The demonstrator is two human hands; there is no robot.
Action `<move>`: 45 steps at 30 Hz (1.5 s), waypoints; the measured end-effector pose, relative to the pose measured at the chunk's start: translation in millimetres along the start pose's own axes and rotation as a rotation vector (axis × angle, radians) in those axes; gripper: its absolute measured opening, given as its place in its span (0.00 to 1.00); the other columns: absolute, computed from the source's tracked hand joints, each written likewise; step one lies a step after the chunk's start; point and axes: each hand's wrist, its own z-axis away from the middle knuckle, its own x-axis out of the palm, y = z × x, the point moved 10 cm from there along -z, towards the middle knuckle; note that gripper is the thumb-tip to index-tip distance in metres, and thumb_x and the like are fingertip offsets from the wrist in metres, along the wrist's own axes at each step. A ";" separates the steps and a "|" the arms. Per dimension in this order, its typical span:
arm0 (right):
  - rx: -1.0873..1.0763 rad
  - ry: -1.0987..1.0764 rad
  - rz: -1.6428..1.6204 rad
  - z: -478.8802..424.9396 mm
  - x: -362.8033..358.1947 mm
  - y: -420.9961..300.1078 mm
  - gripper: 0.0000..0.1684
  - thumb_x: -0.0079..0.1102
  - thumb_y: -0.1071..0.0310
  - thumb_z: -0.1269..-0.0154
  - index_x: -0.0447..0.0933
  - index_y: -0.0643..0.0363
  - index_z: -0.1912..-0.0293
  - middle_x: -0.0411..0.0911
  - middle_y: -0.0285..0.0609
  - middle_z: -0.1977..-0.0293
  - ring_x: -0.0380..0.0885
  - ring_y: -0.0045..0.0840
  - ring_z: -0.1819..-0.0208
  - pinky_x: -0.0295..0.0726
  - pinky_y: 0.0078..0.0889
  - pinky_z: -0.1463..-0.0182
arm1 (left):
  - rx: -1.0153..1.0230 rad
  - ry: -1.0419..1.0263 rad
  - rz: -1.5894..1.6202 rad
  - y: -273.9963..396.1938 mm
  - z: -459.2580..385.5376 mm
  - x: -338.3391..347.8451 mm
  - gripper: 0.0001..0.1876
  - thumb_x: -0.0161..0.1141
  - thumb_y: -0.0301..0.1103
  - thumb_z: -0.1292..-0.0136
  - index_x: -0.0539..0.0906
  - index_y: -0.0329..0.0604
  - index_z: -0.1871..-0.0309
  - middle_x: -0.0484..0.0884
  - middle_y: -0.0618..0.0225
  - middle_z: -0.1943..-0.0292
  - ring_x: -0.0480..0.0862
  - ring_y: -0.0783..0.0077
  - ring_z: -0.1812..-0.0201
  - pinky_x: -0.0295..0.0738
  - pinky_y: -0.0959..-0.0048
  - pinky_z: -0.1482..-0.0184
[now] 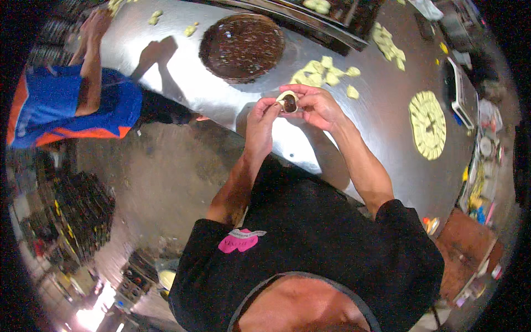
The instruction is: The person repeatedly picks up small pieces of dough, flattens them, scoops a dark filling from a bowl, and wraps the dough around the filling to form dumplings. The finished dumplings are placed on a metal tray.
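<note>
Between both hands, above the metal table point(186, 83), is a small pale dough round with dark brown filling point(289, 103) in its middle. My left hand point(262, 120) pinches its left edge with thumb and fingers. My right hand point(318, 107) holds its right edge, the fingers curled round the far side. Just beyond the hands lies a loose group of pale dough pieces point(315, 75). Further off to the left is a wide round mass of dark brown filling point(242, 47); whether a shallow pan holds it, I cannot tell.
A co-worker in a blue and orange shirt point(49, 103) reaches over dough at the table's far left. A dark tray point(352, 37) stands at the far edge. On the right lie a ring of dough pieces point(427, 124), more dough point(388, 45) and a white-edged device point(462, 93).
</note>
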 end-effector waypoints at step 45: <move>-0.570 1.127 1.708 243.2 -152.3 17.3 0.10 0.63 0.71 0.47 0.76 0.52 0.62 0.76 0.38 0.65 0.76 0.34 0.61 0.69 0.39 0.57 | -0.038 -0.631 -0.916 -124.0 -40.3 139.7 0.21 0.60 0.36 0.35 0.76 0.39 0.41 0.82 0.62 0.47 0.81 0.68 0.47 0.75 0.71 0.44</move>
